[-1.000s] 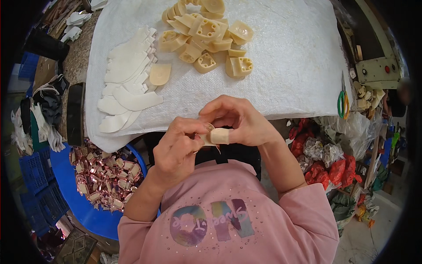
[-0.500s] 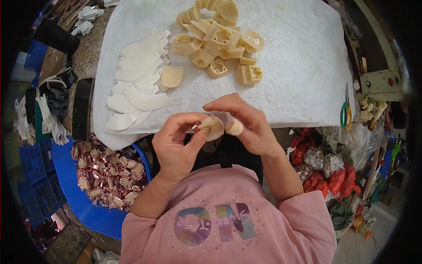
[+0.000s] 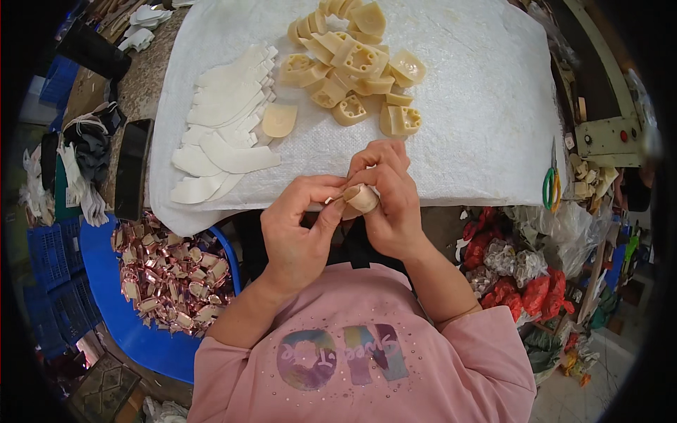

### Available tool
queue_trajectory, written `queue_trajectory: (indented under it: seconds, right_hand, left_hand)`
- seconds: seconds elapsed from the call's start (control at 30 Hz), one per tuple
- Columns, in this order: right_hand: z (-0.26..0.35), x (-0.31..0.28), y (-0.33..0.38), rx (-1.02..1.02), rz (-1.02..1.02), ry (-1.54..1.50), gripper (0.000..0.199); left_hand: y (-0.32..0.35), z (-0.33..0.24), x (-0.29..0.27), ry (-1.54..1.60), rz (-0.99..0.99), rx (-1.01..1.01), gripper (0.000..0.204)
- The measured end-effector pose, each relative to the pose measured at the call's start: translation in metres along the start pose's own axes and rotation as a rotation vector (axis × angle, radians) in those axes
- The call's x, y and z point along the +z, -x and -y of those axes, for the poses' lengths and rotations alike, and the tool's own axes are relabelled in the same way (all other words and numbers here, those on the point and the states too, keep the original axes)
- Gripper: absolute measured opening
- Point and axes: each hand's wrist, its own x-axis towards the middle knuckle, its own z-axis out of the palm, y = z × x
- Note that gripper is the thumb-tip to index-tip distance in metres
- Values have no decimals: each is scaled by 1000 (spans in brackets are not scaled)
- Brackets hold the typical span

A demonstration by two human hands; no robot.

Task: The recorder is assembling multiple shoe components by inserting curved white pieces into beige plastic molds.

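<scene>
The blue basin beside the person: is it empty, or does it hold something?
Not empty: small shiny pinkish pieces are heaped in the blue basin, leaving part of its blue wall bare.

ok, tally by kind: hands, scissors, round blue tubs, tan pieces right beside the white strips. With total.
Hands: 2 (left hand, right hand)
Scissors: 1
Blue tub: 1
Tan piece beside strips: 1
Total: 5
</scene>
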Motion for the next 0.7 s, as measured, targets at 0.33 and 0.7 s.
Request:
queue_trajectory:
  seconds: [0.33,0.7]
  right_hand:
    - [-3,-21,-3,362,119,-675,43]
    - [-1,-12,-3,-87,64,-317,53]
  left_hand:
    - [-9,0,-18,-583,58,656,8]
    - [-1,-8,-7,273,342,-231,66]
